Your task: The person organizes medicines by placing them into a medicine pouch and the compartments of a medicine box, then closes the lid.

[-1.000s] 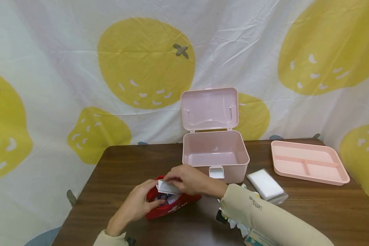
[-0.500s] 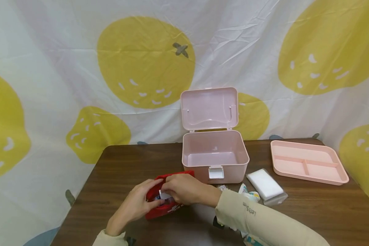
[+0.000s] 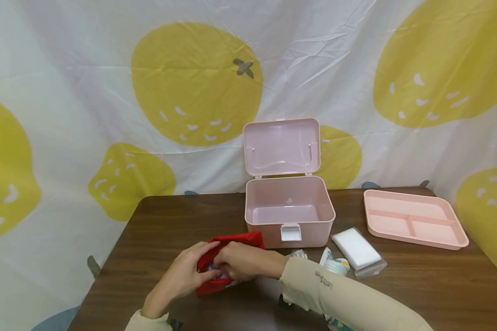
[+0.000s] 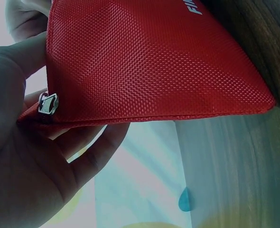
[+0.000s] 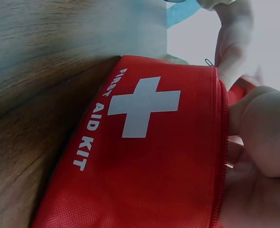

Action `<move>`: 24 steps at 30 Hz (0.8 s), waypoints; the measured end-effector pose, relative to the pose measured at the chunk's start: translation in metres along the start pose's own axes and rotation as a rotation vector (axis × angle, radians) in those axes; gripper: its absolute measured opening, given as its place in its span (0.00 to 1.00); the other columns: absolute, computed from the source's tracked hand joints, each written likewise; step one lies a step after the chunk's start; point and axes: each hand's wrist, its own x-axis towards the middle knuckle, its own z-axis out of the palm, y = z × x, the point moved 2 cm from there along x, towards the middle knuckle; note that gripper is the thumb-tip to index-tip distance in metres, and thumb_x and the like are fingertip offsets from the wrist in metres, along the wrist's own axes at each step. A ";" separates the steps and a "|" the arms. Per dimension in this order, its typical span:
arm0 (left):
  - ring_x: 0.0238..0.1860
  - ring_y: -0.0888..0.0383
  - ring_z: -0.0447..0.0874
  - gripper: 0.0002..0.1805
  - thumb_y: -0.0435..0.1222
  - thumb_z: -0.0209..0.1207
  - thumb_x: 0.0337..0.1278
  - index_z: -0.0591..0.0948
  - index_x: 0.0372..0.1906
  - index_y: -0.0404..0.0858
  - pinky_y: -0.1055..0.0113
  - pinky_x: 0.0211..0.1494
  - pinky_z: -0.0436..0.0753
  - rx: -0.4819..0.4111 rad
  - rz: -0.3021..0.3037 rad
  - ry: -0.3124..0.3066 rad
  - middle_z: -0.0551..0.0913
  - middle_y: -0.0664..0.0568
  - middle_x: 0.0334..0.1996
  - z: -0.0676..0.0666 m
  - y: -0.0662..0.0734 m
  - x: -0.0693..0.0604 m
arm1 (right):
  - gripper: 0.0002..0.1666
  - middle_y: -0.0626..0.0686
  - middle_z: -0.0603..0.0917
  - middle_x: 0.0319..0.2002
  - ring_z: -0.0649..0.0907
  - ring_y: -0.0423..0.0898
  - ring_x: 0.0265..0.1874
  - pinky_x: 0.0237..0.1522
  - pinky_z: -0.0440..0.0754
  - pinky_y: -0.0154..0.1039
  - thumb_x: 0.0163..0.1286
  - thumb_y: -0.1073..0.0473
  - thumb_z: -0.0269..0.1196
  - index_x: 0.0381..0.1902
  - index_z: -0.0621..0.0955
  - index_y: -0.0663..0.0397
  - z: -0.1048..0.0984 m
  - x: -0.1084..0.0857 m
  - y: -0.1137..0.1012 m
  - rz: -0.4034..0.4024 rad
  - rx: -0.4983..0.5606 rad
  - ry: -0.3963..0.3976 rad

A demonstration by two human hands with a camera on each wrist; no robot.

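Left fingers (image 4: 95,156), partly hidden, seemingly grip a red pouch (image 4: 144,66) near its zipper pull (image 4: 48,103).

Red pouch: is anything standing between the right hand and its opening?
Nothing visible. The right hand has its fingers in the open mouth of the red pouch. The left hand grips the left end, leaving room for them; what lies deeper inside is hidden.

Left sleeve (image 3: 147,322) and right sleeve (image 3: 354,296) both pale cream, ending at the wrist; left hand (image 3: 182,272) and right hand (image 3: 243,262) bare. Right sleeve smooth, close-fitting, small dark lettering (image 3: 324,279) near the cuff (image 3: 289,279), not clearly legible. Left sleeve slightly loose at the opening, small dark piece (image 3: 176,324) beside it, can't ID.
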 end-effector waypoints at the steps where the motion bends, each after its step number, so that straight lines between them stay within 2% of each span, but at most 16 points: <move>1: 0.47 0.59 0.82 0.33 0.43 0.74 0.49 0.78 0.62 0.39 0.59 0.52 0.81 -0.001 0.002 0.001 0.83 0.56 0.48 0.000 0.000 0.000 | 0.10 0.41 0.77 0.22 0.72 0.34 0.25 0.33 0.68 0.22 0.66 0.67 0.63 0.27 0.84 0.49 0.001 0.001 -0.001 -0.004 -0.007 -0.010; 6: 0.46 0.59 0.82 0.33 0.43 0.74 0.49 0.78 0.62 0.39 0.60 0.50 0.81 -0.006 0.014 0.009 0.83 0.56 0.47 0.001 -0.001 -0.001 | 0.11 0.40 0.74 0.21 0.71 0.34 0.24 0.31 0.66 0.22 0.64 0.69 0.63 0.26 0.84 0.48 0.001 0.004 -0.001 0.006 -0.002 -0.057; 9: 0.46 0.60 0.82 0.33 0.43 0.74 0.50 0.78 0.62 0.39 0.60 0.51 0.81 -0.006 0.009 0.005 0.83 0.56 0.47 0.000 -0.001 -0.001 | 0.11 0.39 0.78 0.25 0.74 0.34 0.26 0.32 0.69 0.21 0.61 0.71 0.63 0.35 0.85 0.48 -0.001 0.003 0.001 0.043 0.073 -0.095; 12: 0.46 0.60 0.82 0.32 0.42 0.74 0.50 0.78 0.62 0.40 0.58 0.52 0.81 -0.011 0.002 -0.002 0.83 0.57 0.47 0.000 -0.001 0.000 | 0.18 0.40 0.81 0.32 0.78 0.35 0.30 0.35 0.73 0.23 0.58 0.73 0.62 0.43 0.80 0.49 -0.003 0.002 0.002 0.087 0.177 -0.120; 14: 0.46 0.60 0.81 0.32 0.41 0.73 0.50 0.78 0.62 0.40 0.57 0.53 0.81 -0.014 -0.002 -0.004 0.83 0.57 0.47 0.000 0.000 -0.001 | 0.20 0.41 0.81 0.33 0.79 0.35 0.31 0.37 0.74 0.23 0.57 0.75 0.61 0.44 0.77 0.49 -0.003 0.001 0.002 0.093 0.222 -0.117; 16: 0.46 0.60 0.82 0.31 0.40 0.73 0.50 0.78 0.62 0.40 0.57 0.53 0.81 -0.014 -0.006 -0.004 0.83 0.57 0.47 0.000 0.000 -0.001 | 0.19 0.42 0.81 0.33 0.78 0.36 0.31 0.36 0.74 0.24 0.57 0.75 0.61 0.43 0.76 0.50 -0.002 0.000 0.003 0.076 0.229 -0.100; 18: 0.47 0.59 0.82 0.31 0.40 0.73 0.50 0.78 0.62 0.40 0.56 0.54 0.81 -0.012 -0.012 -0.004 0.83 0.57 0.48 0.000 0.000 0.000 | 0.18 0.43 0.81 0.33 0.78 0.36 0.32 0.37 0.73 0.23 0.57 0.75 0.61 0.41 0.78 0.50 -0.003 0.000 0.003 0.040 0.187 -0.068; 22: 0.47 0.60 0.82 0.30 0.41 0.73 0.50 0.79 0.61 0.43 0.57 0.53 0.82 -0.018 -0.038 -0.004 0.83 0.58 0.47 -0.001 0.001 0.000 | 0.11 0.46 0.84 0.37 0.80 0.37 0.37 0.44 0.75 0.22 0.62 0.70 0.63 0.41 0.82 0.53 -0.008 -0.003 0.000 -0.022 0.113 0.013; 24: 0.47 0.61 0.82 0.30 0.41 0.73 0.50 0.79 0.60 0.45 0.58 0.53 0.82 -0.022 -0.051 -0.007 0.82 0.60 0.47 -0.002 0.001 0.000 | 0.09 0.49 0.85 0.39 0.82 0.39 0.37 0.46 0.76 0.23 0.63 0.68 0.64 0.42 0.83 0.55 -0.011 -0.005 -0.001 -0.035 0.109 0.040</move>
